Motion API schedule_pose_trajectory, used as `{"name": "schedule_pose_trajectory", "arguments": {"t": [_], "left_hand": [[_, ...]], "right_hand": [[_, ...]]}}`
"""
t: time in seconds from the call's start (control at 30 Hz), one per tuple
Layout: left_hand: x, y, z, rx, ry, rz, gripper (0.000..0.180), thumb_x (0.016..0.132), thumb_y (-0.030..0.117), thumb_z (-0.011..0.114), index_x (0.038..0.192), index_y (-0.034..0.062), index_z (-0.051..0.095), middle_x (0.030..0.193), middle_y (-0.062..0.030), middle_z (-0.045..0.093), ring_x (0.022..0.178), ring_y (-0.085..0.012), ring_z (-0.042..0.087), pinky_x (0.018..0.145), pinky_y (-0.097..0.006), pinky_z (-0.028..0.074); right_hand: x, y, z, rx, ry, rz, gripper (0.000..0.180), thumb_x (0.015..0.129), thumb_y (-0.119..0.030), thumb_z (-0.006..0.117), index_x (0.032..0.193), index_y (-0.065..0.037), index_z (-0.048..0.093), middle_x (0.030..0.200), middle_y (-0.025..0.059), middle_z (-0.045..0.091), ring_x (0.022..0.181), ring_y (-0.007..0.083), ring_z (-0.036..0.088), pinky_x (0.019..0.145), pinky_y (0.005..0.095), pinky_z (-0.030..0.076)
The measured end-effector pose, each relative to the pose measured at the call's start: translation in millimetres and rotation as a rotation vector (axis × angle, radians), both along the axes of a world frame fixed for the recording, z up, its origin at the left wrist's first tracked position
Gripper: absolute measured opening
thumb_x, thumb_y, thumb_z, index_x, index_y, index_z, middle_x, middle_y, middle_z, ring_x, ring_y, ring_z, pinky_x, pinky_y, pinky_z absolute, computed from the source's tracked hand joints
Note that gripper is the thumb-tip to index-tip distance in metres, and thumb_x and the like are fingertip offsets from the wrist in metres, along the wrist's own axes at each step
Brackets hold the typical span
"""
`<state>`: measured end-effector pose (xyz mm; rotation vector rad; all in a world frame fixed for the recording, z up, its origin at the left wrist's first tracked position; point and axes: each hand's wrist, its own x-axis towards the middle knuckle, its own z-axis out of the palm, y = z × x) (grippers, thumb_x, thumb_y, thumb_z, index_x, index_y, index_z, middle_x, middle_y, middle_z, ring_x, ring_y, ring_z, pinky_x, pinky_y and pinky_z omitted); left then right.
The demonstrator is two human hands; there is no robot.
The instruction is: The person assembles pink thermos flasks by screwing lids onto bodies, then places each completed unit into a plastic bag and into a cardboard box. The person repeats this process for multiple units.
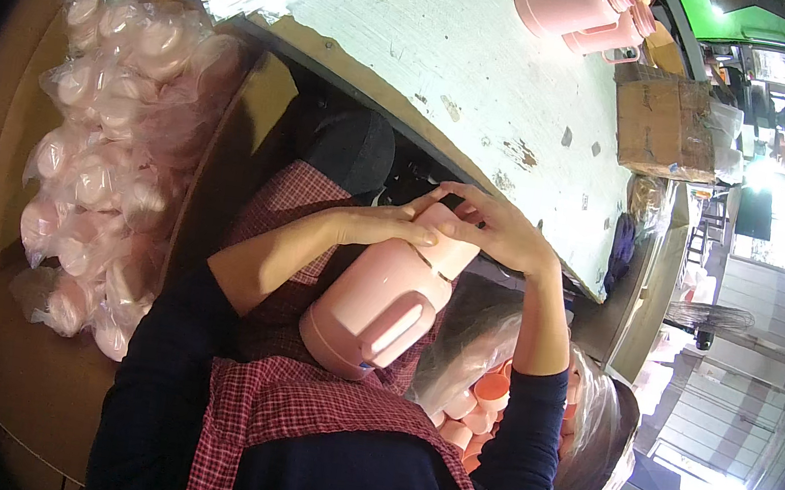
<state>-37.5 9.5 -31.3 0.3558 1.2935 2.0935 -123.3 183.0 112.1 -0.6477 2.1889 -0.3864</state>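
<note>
1. In the person's lap, below the edge of the worn white table point(495, 70), a pink jug point(382, 308) with a moulded side handle lies tilted, its base toward the body and its neck toward the table.
2. The left hand point(385, 226) is closed around the jug's shoulder, steadying it; the right hand point(499, 227) is cupped over the pale pink cap point(450, 248) at the neck, fingers curled about it.
3. The step in hand looks like fitting or turning the cap onto the neck. I cannot tell whether it is fully seated.
4. The next move likely calls for a firm hold from the left hand while the right twists or presses squarely, so the cap does not go on crooked.
5. By the right elbow, a clear bag point(476, 365) holds small orange and pink caps.
6. On the far side of the table stand more finished pink jugs point(573, 6), near a cardboard box point(666, 122).
7. At the person's left, a large cardboard carton point(10, 363) is packed with clear bags of pink lids point(105, 168).
8. The person wears a red checked apron point(291, 410) over dark sleeves; the room beyond looks like a workshop, with bright light at the right.
</note>
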Motion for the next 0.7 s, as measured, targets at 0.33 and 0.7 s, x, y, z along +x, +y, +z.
{"name": "schedule_pose_trajectory", "arguments": {"t": [0.33, 0.7], "left_hand": [[-1, -2, 7, 0.016, 0.031, -0.009, 0.103, 0.088, 0.041, 0.064, 0.157, 0.0038, -0.003, 0.155, -0.0174, 0.028, 0.144, -0.0257, 0.027, 0.116, -0.036, 0.027], [1, 10, -16, 0.075, 0.081, 0.112, 0.102, 0.085, 0.033, 0.072, 0.156, 0.0014, 0.006, 0.150, -0.0135, 0.035, 0.140, -0.0221, 0.031, 0.114, -0.036, 0.030]], "right_hand": [[14, -14, -1, -0.179, 0.063, 0.051, 0.071, 0.094, -0.061, 0.051, 0.134, -0.003, 0.054, 0.101, 0.0226, 0.070, 0.094, 0.0369, 0.068, 0.086, 0.0389, 0.051], [16, -24, -10, -0.104, 0.153, 0.050, 0.059, 0.097, -0.049, 0.051, 0.136, -0.004, 0.055, 0.103, 0.0209, 0.071, 0.095, 0.0354, 0.069, 0.085, 0.0397, 0.051]]}}
